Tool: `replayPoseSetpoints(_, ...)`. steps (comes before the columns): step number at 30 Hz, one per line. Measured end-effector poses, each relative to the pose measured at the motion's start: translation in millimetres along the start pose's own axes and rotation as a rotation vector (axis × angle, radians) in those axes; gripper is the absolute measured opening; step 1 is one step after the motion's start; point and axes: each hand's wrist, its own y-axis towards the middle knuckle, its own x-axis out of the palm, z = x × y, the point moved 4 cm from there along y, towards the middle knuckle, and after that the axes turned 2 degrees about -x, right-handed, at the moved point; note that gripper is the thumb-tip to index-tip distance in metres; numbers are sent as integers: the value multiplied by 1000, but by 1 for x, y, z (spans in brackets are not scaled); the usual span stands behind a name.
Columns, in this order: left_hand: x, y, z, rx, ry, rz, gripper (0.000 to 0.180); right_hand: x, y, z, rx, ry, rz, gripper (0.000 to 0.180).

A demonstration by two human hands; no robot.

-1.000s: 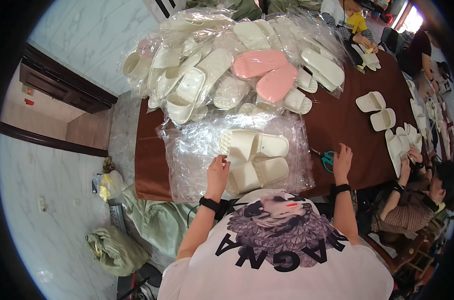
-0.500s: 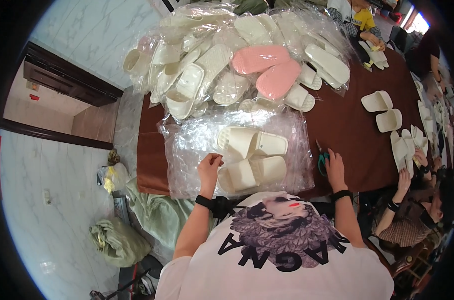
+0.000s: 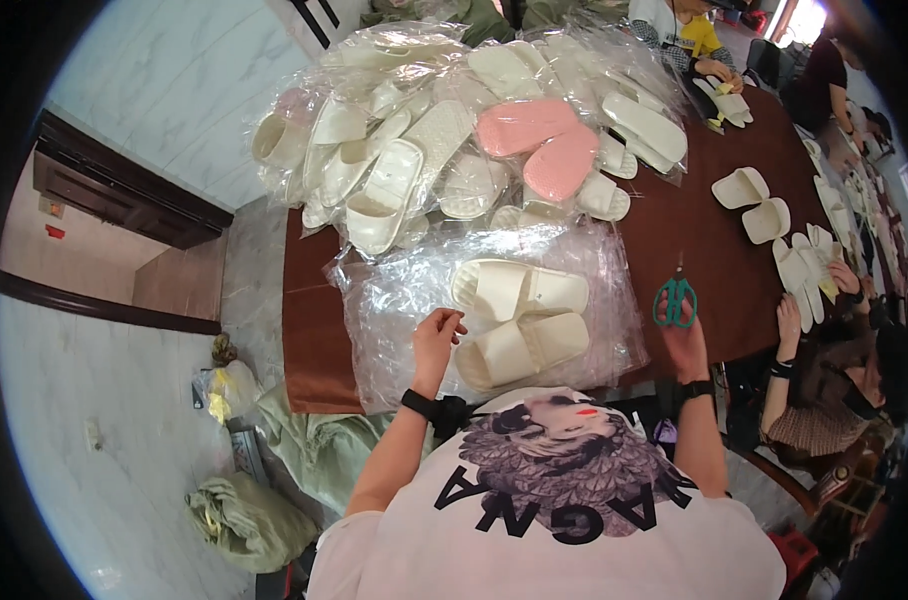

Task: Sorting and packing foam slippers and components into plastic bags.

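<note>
A pair of cream slippers [image 3: 534, 345] lies side by side on clear plastic bags [image 3: 404, 290] near the table's front edge. My left hand [image 3: 437, 345] is just left of the slippers, above the plastic, with its fingers curled into a pinch. Whatever may be between those fingertips is too small to make out. To the right of the bags, my right hand [image 3: 686, 345] holds green-handled scissors [image 3: 676, 302] by the loops, their blades pointing away from me.
Bagged cream slippers [image 3: 394, 185] heap across the back of the brown-covered table [image 3: 309, 330], with a pink pair [image 3: 544, 140] on top. Another cream pair [image 3: 754, 205] lies at right. Co-workers' hands [image 3: 789, 325] handle slippers along the right side. Sacks [image 3: 249, 520] sit on the floor at left.
My right hand has picked the green-handled scissors up off the table and turned them upward. My left hand stays pinched beside the slippers. The whole view has shifted slightly.
</note>
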Motion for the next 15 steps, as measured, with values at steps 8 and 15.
replayPoseSetpoints(8, -6, 16, -14, 9, -65, -121, 16, 175, -53, 80, -177, -1354, -464, 53)
replayPoseSetpoints(15, -12, 17, -9, 44, -115, -149, 16, 232, -59, 142, -896, -2276, -786, 55)
